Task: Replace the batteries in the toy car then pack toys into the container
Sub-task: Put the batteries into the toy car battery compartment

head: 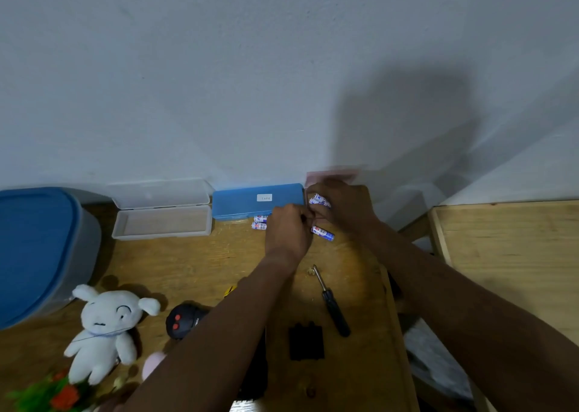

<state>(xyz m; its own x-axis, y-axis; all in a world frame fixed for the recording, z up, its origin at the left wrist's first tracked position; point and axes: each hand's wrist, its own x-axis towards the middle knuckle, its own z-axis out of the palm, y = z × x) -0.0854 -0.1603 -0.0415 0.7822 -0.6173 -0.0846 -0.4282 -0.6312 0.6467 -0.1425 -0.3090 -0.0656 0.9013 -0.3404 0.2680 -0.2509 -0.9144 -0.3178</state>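
While right hand fingers curl round batteries, left hand fingers curl alongside, grip unclear; loose battery just below on desk.

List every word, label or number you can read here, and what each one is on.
Nothing is clearly legible.
white sticker on the blue case: print too small to read.
batteries: red and blue lettering, too blurred to read.
black remote: white marking, too small to read.

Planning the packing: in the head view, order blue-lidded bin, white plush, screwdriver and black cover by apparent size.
1. blue-lidded bin.
2. white plush.
3. screwdriver and black cover: longer versus broader, so unranked.
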